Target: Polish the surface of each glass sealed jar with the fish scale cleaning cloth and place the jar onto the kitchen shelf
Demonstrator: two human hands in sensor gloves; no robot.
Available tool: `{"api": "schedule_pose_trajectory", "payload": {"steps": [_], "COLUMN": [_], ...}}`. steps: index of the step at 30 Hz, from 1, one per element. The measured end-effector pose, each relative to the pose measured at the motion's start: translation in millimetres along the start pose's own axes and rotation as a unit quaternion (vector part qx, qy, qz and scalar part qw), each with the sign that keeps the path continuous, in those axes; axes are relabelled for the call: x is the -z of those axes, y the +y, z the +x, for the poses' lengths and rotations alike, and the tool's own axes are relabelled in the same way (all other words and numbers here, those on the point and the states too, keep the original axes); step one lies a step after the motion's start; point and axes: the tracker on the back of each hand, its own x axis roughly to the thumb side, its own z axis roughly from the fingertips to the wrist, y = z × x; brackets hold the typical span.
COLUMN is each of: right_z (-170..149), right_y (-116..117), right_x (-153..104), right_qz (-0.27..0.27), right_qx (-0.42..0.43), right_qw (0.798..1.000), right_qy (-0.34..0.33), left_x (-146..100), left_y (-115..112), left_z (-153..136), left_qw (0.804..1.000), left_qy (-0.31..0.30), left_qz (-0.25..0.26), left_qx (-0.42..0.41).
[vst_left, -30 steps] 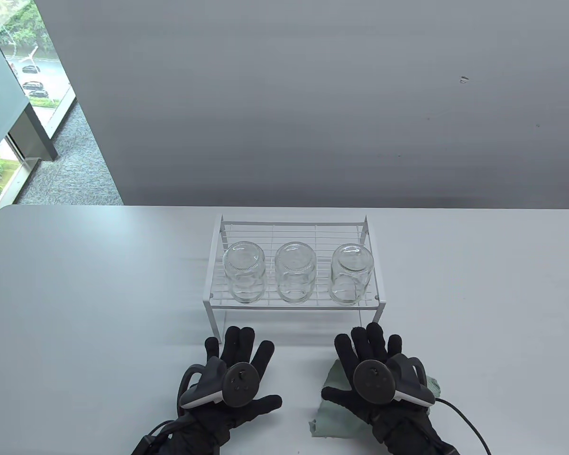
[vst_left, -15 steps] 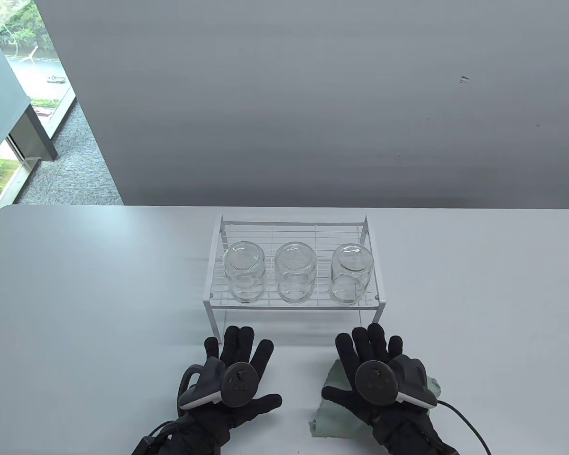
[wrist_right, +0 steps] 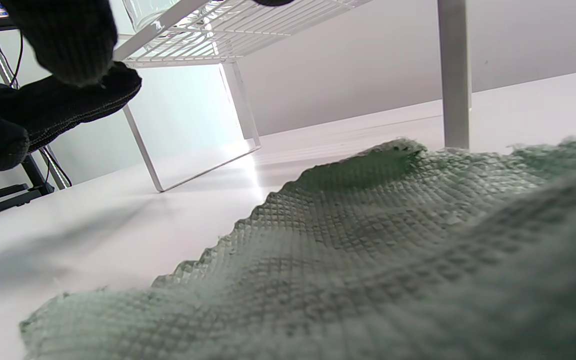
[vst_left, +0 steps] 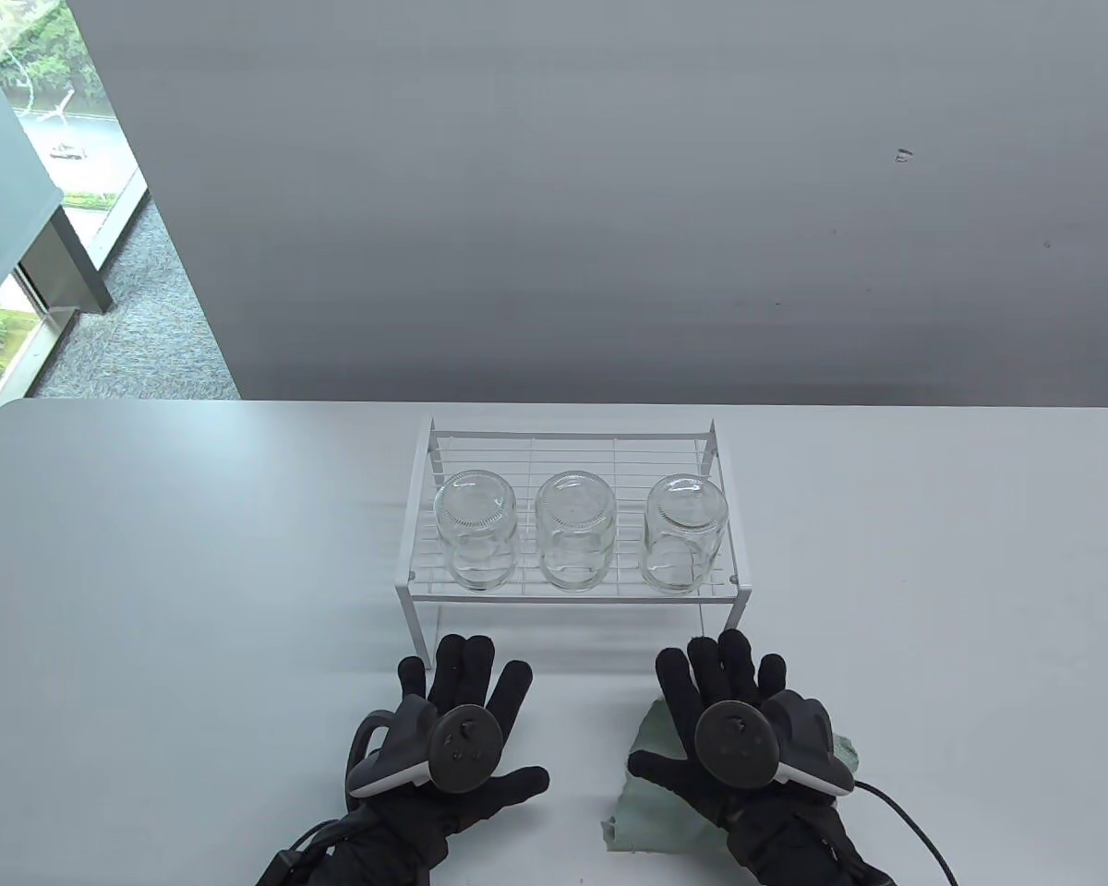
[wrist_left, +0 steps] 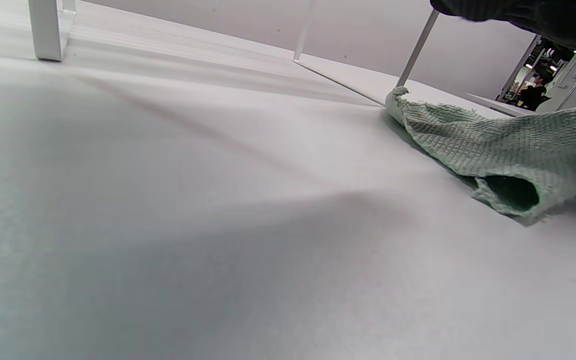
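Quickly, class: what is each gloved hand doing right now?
Left hand: open, fingers spread flat, holding nothing.
Right hand: open, fingers spread over the green cloth, not gripping it.

an office: carpet floor [vst_left: 148,314], tall window [vst_left: 18,185] overlooking a street, plain white table [vst_left: 148,554].

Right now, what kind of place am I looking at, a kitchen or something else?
Probably an office or lab set up as a test station, not a kitchen: a bare white table against a plain grey wall, grey carpet beside a large window.
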Motion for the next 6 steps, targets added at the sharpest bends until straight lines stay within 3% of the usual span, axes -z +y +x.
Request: {"api": "schedule_pose_trajectory", "payload": {"steps": [6], "right_z": [0.4], "right_y": [0.4], "right_x": [-0.3], "right_qz": [0.003], "right_qx": [0.001], "right_qw": [1.0], "right_qy": [0.0], "left_x": [0.0], "left_y": [-0.5], "left_z": [0.2], "left_qw": [1.0], "left_qy": [-0.002], "left_qz": [-0.002], "left_qx": [-0.003]}}
